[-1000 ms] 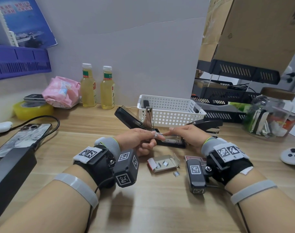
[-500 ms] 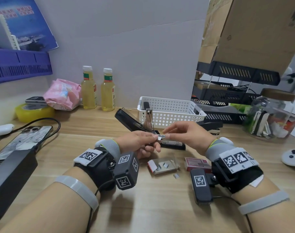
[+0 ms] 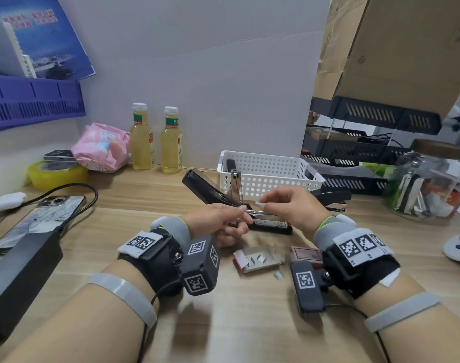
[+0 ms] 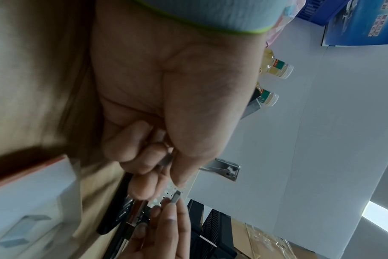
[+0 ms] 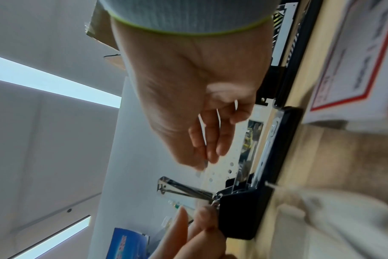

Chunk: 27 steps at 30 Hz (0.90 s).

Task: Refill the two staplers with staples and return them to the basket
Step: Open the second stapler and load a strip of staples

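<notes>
Up comes the right hand (image 3: 289, 205) since half a second ago, lifting its short silver strip of staples (image 3: 259, 203) clear of the left hand's fingertips, where it was pinched between both hands.

On the pale wooden desk (image 3: 223, 323), the white perforated plastic basket (image 3: 270, 174) stands at the back, with a dark object standing in its left end. Just in front lies the black stapler with its lid swung open (image 3: 210, 189), metal staple rail exposed. A second black stapler (image 3: 331, 199) lies shut behind the right hand, beside the basket.

Left hand (image 3: 218, 224) is curled, thumb and forefinger pinching the near end of the open stapler's rail. Right hand pinches the staple strip between thumb and forefinger, just above that rail.

Nearer the body, the small opened cardboard staple box (image 3: 260, 260) holds loose strips.
</notes>
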Tool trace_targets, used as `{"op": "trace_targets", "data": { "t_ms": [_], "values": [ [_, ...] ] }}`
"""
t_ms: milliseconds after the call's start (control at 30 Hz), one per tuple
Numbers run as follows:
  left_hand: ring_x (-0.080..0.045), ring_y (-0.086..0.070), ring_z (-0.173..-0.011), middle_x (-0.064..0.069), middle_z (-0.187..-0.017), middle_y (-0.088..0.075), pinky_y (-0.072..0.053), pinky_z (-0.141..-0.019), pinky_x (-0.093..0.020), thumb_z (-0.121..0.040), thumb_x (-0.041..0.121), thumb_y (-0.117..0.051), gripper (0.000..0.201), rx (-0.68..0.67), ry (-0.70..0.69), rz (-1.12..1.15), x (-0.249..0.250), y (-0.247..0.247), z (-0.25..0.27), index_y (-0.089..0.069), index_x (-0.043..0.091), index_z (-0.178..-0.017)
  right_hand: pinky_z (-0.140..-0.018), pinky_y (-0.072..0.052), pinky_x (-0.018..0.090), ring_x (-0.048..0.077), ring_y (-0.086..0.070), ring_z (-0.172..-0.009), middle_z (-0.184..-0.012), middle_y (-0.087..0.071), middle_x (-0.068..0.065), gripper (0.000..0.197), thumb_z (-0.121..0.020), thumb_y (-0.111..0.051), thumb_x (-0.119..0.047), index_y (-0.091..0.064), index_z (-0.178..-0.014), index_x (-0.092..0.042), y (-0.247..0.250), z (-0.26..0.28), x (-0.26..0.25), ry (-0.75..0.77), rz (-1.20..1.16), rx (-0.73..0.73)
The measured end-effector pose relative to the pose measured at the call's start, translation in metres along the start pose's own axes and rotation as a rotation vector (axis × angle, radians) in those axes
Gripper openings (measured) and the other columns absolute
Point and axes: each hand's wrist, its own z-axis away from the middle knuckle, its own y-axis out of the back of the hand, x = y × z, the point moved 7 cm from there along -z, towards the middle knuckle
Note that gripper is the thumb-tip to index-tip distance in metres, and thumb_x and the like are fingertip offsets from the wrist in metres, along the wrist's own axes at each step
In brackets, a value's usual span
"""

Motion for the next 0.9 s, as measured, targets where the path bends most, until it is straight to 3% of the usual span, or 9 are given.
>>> {"op": "trace_targets", "data": {
  "t_ms": [67, 167, 200, 267, 367, 533, 667, 800, 900],
  "values": [
    [-0.005, -0.033, -0.044, -0.004, -0.066, -0.05, -0.029, -0.038, -0.015, -0.102, 0.017, -0.043, 0.019, -0.01, 0.048, 0.022, -0.002, 0.0, 0.001, -0.056, 0.003, -0.099, -0.086, -0.054, 0.032, 0.01, -0.068, -0.077, -0.081, -0.077, -0.001, 0.008, -0.079, -0.083, -0.02, -0.079, -0.085, -0.017, 0.006, -0.007, 0.006, -0.038, 0.033, 0.052],
    [-0.007, -0.04, -0.049, -0.009, -0.074, -0.057, -0.035, -0.041, -0.017, -0.098, -0.002, -0.037, 0.02, -0.011, 0.087, 0.076, -0.003, -0.002, 0.001, -0.056, 0.0, -0.099, -0.071, -0.048, 0.014, 0.001, -0.066, -0.068, -0.075, -0.075, -0.007, 0.007, -0.081, -0.082, -0.02, -0.08, -0.087, -0.018, 0.001, -0.011, 0.011, -0.085, 0.124, -0.009],
    [-0.008, -0.044, -0.051, -0.012, -0.076, -0.06, -0.038, -0.043, -0.017, -0.096, -0.008, -0.034, 0.023, -0.008, 0.089, 0.084, -0.003, -0.002, 0.001, -0.056, -0.001, -0.099, -0.07, -0.048, 0.013, -0.001, -0.067, -0.067, -0.073, -0.075, -0.008, 0.006, -0.081, -0.082, -0.021, -0.08, -0.086, -0.019, -0.001, -0.013, 0.013, -0.105, 0.132, -0.024],
    [-0.011, -0.051, -0.055, -0.016, -0.081, -0.066, -0.043, -0.047, -0.018, -0.094, -0.015, -0.032, 0.027, -0.002, 0.074, 0.081, -0.004, -0.001, 0.001, -0.056, -0.002, -0.099, -0.079, -0.054, 0.021, 0.006, -0.071, -0.075, -0.075, -0.077, -0.007, 0.005, -0.079, -0.083, -0.021, -0.081, -0.084, -0.02, -0.003, -0.015, 0.019, -0.136, 0.122, -0.035],
    [-0.012, -0.055, -0.059, -0.021, -0.091, -0.071, -0.049, -0.052, -0.018, -0.097, -0.012, -0.035, 0.023, -0.016, 0.057, 0.07, -0.004, -0.001, 0.002, -0.056, -0.002, -0.102, -0.086, -0.056, 0.027, 0.013, -0.073, -0.083, -0.079, -0.078, -0.004, 0.007, -0.078, -0.084, -0.02, -0.08, -0.083, -0.021, -0.005, -0.016, 0.02, -0.144, 0.147, -0.048],
    [-0.01, -0.058, -0.059, -0.022, -0.104, -0.072, -0.055, -0.056, -0.019, -0.102, -0.002, -0.036, 0.02, -0.072, 0.047, 0.072, -0.002, -0.003, 0.002, -0.056, 0.0, -0.103, -0.076, -0.051, 0.021, 0.01, -0.069, -0.076, -0.077, -0.076, -0.004, 0.007, -0.08, -0.083, -0.019, -0.08, -0.086, -0.02, -0.006, -0.015, 0.019, -0.148, 0.15, -0.05],
    [-0.01, -0.057, -0.059, -0.021, -0.108, -0.071, -0.055, -0.056, -0.019, -0.103, 0.003, -0.038, 0.021, -0.08, 0.045, 0.035, -0.002, -0.003, 0.003, -0.058, 0.0, -0.106, -0.075, -0.051, 0.021, 0.009, -0.068, -0.075, -0.081, -0.077, -0.001, 0.011, -0.08, -0.082, -0.02, -0.08, -0.091, -0.018, -0.006, -0.013, 0.018, -0.157, 0.168, -0.069],
    [-0.01, -0.053, -0.055, -0.016, -0.09, -0.071, -0.048, -0.047, -0.019, -0.103, 0.006, -0.038, 0.023, -0.046, 0.033, 0.035, -0.002, -0.001, 0.001, -0.059, -0.003, -0.105, -0.072, -0.048, 0.019, 0.009, -0.069, -0.077, -0.083, -0.078, -0.002, 0.011, -0.082, -0.08, -0.021, -0.08, -0.093, -0.02, -0.004, -0.01, 0.017, -0.162, 0.169, -0.068],
    [-0.01, -0.045, -0.051, -0.011, -0.075, -0.059, -0.038, -0.04, -0.018, -0.103, 0.008, -0.037, 0.023, -0.025, 0.04, 0.075, -0.002, 0.001, 0.001, -0.058, -0.001, -0.1, -0.083, -0.053, 0.031, 0.022, -0.07, -0.083, -0.089, -0.079, -0.001, 0.007, -0.085, -0.077, -0.029, -0.082, -0.089, -0.026, -0.004, -0.009, 0.014, -0.127, 0.152, -0.053]
  ]
}}
